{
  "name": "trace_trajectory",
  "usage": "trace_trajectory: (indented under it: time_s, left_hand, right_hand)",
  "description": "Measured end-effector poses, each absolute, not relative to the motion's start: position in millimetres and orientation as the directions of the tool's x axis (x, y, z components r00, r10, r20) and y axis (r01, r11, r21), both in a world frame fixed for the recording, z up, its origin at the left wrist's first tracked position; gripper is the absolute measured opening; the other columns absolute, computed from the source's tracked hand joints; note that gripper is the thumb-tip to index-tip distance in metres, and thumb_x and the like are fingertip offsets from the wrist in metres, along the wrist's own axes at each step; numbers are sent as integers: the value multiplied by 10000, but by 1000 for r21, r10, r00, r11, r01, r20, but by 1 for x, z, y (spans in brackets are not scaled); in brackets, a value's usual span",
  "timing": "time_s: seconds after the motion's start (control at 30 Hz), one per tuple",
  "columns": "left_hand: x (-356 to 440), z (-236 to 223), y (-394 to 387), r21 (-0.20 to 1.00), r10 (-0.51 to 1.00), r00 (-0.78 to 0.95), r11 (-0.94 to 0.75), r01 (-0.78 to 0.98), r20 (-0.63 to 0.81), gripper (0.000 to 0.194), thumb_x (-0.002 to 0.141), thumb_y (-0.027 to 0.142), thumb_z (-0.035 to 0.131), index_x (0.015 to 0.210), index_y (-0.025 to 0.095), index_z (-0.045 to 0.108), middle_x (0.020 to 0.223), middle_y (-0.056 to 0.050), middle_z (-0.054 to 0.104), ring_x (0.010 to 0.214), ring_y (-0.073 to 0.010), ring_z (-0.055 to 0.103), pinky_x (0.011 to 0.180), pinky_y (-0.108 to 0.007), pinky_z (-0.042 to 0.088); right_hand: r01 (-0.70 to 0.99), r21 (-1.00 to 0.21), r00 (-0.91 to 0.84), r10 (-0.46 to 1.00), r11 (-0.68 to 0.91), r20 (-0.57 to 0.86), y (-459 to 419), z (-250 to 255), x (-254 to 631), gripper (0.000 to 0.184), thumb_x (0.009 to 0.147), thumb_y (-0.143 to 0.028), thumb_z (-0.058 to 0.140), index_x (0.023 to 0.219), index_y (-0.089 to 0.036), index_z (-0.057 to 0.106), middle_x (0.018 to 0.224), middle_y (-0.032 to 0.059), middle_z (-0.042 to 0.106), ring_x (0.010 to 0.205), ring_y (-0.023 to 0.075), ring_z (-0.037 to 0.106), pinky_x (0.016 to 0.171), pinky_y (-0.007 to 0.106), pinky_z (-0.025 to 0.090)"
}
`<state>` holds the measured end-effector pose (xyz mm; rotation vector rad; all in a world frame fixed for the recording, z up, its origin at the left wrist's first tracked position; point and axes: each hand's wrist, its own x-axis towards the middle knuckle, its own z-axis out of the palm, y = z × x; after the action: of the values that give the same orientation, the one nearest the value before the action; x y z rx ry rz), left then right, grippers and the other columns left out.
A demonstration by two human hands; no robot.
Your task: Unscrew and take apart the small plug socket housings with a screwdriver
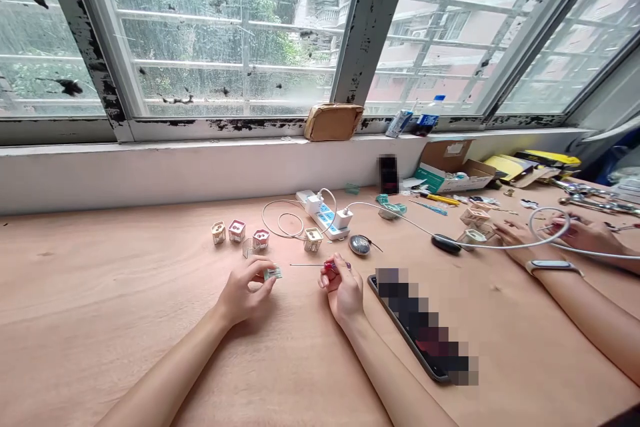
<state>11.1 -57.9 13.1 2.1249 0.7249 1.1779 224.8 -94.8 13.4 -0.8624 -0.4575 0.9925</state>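
My left hand [246,290] pinches a small pale green and white block [273,272] between thumb and fingers, just above the table. In my right hand [344,292] is a screwdriver [330,267] with a red handle, its thin metal shaft pointing left toward the block without touching it. Beyond my left hand stand small lantern-shaped pieces: a yellow one [219,233], a pink one [237,231] and a red one [261,239], with a thin clear part [249,249] beside the last. Another pale yellow piece [313,239] sits near the power strip.
A white power strip [325,217] with plugs and looping cables lies ahead. A round dish [360,245] and a phone [415,330] are at my right. Farther right, a co-worker's hands [515,235] work near a black mouse-shaped object [446,244]. Behind stands an open carton [455,170].
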Motion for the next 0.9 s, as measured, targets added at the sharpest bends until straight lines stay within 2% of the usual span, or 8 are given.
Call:
trace_trajectory:
  time_s: [0.2,0.43,0.9]
  left_hand:
    - [9,13,-58,717,708,457,-670,193,539,162,910,250,559,1033,188,645,1044,-70,623,884,-123,623,699,-213,589]
    - [9,14,-58,651,641,505,-735,189,577,174,922,200,540,1058,216,648,1070,-63,616,942,-127,611,719,-214,563]
    - [10,10,-57,673,659,493,-717,182,569,173,920,211,548,1081,214,613,1084,-61,608,963,-127,610,765,-225,571]
  right_hand:
    - [-541,-797,495,868,267,-46,-94,11,223,426,607,-453,837,727,-152,561,553,0,580,388,75,452,376,191,346]
    - [-552,-790,509,858,268,-64,-94,10,224,434,595,-448,843,734,-151,559,552,3,586,384,73,448,373,184,341]
    - [-541,-801,510,857,257,-70,-95,15,223,467,549,-459,862,723,-149,561,541,-1,576,381,74,446,371,187,340]
